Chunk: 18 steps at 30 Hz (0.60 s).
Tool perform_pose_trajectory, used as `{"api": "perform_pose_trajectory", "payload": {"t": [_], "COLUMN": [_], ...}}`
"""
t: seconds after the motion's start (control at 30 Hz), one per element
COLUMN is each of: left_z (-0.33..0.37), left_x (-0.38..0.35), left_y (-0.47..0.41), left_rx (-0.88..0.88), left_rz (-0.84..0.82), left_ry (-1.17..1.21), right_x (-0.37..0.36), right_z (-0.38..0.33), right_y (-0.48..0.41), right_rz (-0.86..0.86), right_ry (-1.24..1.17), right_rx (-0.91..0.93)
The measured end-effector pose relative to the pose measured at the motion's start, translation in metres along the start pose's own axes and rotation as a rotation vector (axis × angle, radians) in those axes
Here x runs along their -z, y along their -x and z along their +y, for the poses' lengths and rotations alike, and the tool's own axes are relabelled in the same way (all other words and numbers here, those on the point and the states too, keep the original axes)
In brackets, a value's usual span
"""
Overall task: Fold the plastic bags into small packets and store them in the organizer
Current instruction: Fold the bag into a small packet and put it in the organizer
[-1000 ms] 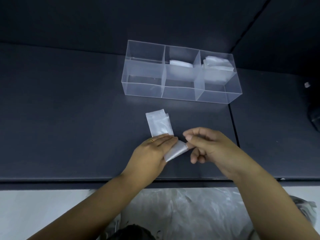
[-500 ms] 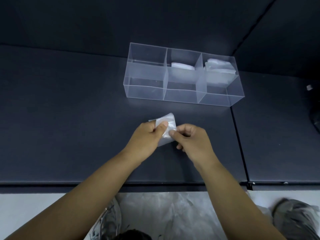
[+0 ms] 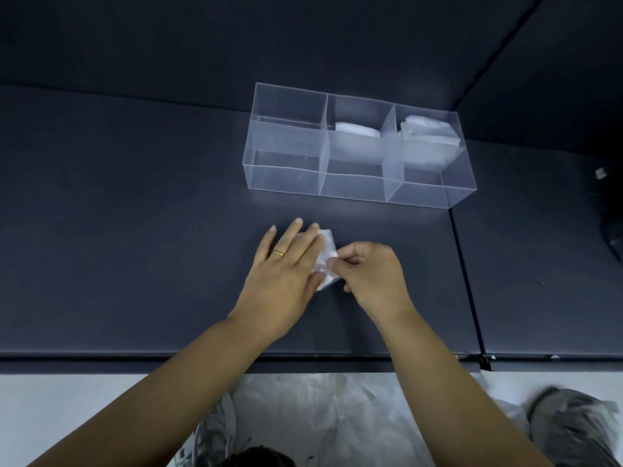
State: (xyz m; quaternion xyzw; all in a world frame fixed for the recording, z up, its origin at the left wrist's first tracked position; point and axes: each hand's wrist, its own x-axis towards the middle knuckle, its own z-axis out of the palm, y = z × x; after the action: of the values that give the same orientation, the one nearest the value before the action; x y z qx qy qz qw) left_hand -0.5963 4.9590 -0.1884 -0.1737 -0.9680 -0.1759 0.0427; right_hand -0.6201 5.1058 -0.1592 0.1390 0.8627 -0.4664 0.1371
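On the desk [image 3: 135, 230], near its front edge: both hands on a part-folded bag [image 3: 326, 247], organizer [image 3: 286, 178] behind.

Left hand [image 3: 283, 267] lay flat on the bag's left part, fingers straight and slightly spread, pressing it to the desk; ring [image 3: 278, 253] on one finger. Right hand [image 3: 371, 274] had its fingers curled, thumb and fingertips pinching the bag's right edge. The bag sat between the two hands, mostly covered, with only a small whitish strip showing. The organizer was clear, with three compartments in a row, and stood apart from the hands toward the far side of the desk. Its middle compartment held a packet [image 3: 357, 130]; its right compartment held a pile [image 3: 425, 133] of folded plastic. Below the desk edge, loose plastic [image 3: 320, 416] lay crumpled.
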Motion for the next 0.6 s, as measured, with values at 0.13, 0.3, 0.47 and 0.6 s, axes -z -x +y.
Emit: {"api": "perform_pose_trajectory", "payload": {"t": [0.13,0.3,0.47,0.6], "left_z": [-0.003,-0.002,-0.002,0.000], "left_x": [-0.006,-0.006,-0.004,-0.005], "left_y": [0.011,0.011,0.010,0.011], "left_rx": [0.141,0.203,0.264,0.316], "left_rz": [-0.141,-0.222,-0.242,-0.245], "left_ry": [-0.085,-0.139,-0.160,-0.176], "right_x": [-0.011,-0.021,-0.018,-0.024], "right_z": [0.006,0.024,0.027,0.016], "right_y": [0.010,0.020,0.019,0.022], "right_rz": [0.180,0.389,0.435,0.354], "right_ry": [0.197,0.413,0.406,0.357], "right_rx": [0.078,0.199,0.197,0.122]}}
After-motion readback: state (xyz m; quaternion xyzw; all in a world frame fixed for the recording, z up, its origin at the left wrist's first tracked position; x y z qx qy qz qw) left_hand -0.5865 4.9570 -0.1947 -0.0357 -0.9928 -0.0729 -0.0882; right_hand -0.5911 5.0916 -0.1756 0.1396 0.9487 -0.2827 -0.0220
